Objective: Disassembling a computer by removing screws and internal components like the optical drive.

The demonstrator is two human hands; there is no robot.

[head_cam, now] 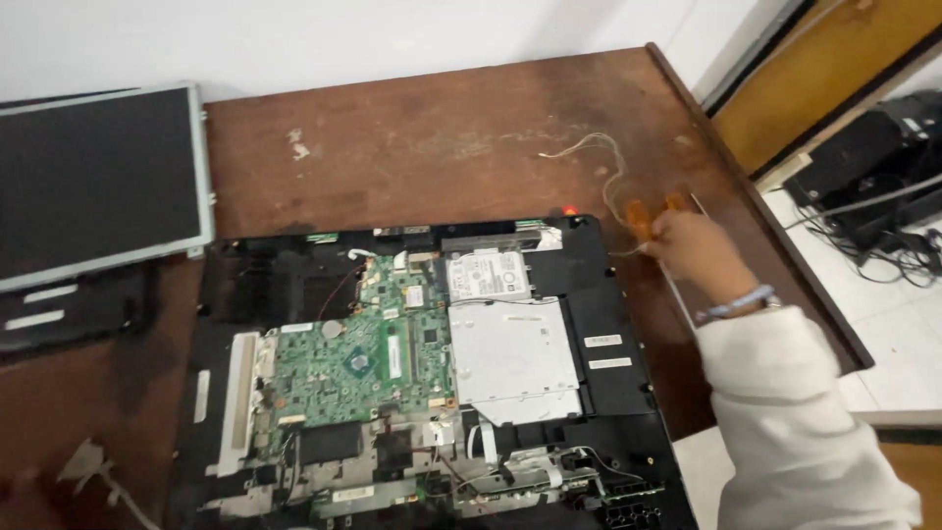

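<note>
The right hand [699,250] is closed around orange tool handles [640,218] on the wooden table [412,137] — at two o'clock from the opened laptop base [422,373]. A detached screen panel [98,182] lies at ten o'clock; the left hand is out of sight.

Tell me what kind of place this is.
Probably a small electronics repair bench. An opened laptop with its green circuit board bare lies on a worn wooden table, a detached screen panel beside it. The right hand rests on orange-handled tools.
</note>
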